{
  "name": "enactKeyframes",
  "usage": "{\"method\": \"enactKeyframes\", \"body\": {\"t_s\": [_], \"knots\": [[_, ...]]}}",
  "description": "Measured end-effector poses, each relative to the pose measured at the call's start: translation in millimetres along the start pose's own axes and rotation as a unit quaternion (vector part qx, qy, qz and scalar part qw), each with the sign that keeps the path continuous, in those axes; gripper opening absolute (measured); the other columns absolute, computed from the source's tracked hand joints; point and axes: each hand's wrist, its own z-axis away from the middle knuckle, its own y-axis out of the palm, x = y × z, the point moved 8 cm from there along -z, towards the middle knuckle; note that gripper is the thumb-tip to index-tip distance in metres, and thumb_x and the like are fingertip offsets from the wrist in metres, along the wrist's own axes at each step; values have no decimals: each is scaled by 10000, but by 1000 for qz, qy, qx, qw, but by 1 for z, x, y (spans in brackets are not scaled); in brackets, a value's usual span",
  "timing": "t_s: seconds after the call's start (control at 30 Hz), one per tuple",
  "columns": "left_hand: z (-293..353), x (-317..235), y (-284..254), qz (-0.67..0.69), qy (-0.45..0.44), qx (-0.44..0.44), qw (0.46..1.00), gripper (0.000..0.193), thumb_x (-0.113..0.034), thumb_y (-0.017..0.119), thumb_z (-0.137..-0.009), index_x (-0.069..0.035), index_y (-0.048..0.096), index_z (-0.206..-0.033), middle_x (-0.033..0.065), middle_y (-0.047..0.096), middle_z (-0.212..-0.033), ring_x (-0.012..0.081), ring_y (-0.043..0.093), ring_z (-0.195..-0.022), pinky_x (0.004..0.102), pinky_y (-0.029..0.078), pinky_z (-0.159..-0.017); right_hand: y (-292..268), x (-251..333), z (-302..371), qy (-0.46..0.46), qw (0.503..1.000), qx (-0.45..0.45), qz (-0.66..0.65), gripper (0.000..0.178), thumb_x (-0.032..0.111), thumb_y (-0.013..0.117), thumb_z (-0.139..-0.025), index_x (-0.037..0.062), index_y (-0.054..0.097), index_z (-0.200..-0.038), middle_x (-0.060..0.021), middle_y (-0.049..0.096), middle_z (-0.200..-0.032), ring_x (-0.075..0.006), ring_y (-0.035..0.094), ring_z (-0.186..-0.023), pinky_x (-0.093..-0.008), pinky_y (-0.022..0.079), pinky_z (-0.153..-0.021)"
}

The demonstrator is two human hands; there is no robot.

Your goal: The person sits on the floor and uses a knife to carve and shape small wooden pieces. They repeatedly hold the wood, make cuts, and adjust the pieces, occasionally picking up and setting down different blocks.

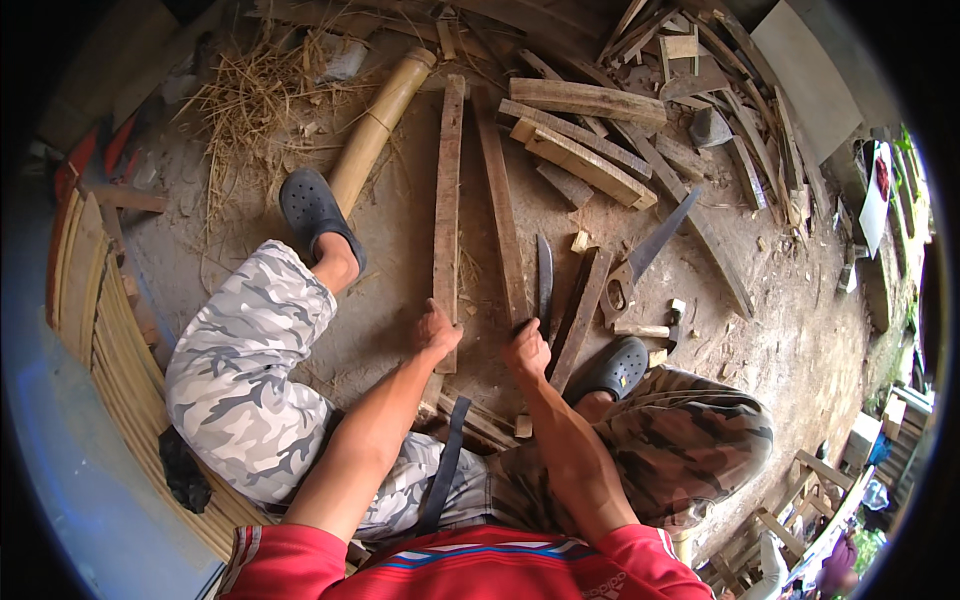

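Observation:
Two long wooden battens lie before me, spread apart toward their near ends. My left hand (437,331) grips the left batten (448,200) close to its near end, fingers wrapped over the edge. My right hand (528,349) is closed at the near end of the right, darker batten (499,200). Just beside that hand stands the blade of a machete (545,272), its handle hidden. To the right are a short dark wood piece (582,318), a handsaw (648,255) with a wooden handle, and a hammer (655,329).
A bamboo pole (375,135) lies by my left clog (318,215), near straw (250,100). Stacked timber (590,100) and scrap wood fill the far right. My right clog (612,371) is close to the hammer. Bamboo slats (130,370) curve along the left.

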Motion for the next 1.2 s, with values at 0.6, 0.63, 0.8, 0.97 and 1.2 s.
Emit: {"method": "enactKeyframes", "body": {"t_s": [0.6, 0.63, 0.8, 0.97, 1.2], "knots": [[-13, -22, -39, 5, 6, -77, 997, 860, -364, 662, -813, 39, 269, -1463, 235, 662, -1120, 382, 636, -1071, 456, 513, -934, -13, 62, -43, 15, 1000, -1, -14, 617, 261, 627, -846, 9, 317, -1316, -316, 514, -1159, -471, 632, -968, -508, 534, -815], [-15, -21, -41, 12, 5, -83, 996, 853, -363, 659, -813, 42, 274, -1458, 234, 664, -1116, 383, 637, -1067, 457, 513, -934, -10, 63, -40, 17, 1000, -4, -17, 580, 237, 609, -858, 17, 326, -1313, -314, 502, -1173, -472, 634, -957, -508, 535, -809], [-17, -5, -39, -14, -13, -54, 998, 848, -367, 660, -815, 22, 276, -1463, 226, 662, -1125, 368, 636, -1075, 455, 509, -939, 7, 64, -23, 41, 999, 16, -16, 622, 251, 621, -861, 8, 315, -1345, -307, 486, -1207, -466, 631, -985, -502, 539, -820], [-15, -1, -33, -30, -19, -74, 997, 825, -357, 682, -828, 9, 289, -1455, 194, 675, -1121, 349, 648, -1068, 436, 538, -907, 0, 61, -23, 29, 999, 20, -19, 691, 398, 666, -842, 7, 350, -1317, -288, 512, -1226, -455, 631, -1009, -492, 534, -849], [-25, -1, -31, -19, -28, -58, 998, 881, -398, 706, -809, -29, 275, -1483, 183, 641, -1203, 327, 614, -1133, 431, 503, -965, 12, 26, -25, -7, 994, 111, 0, 802, 665, 641, -791, 9, 483, -1226, -265, 644, -1124, -409, 621, -1086, -482, 500, -898]]}}
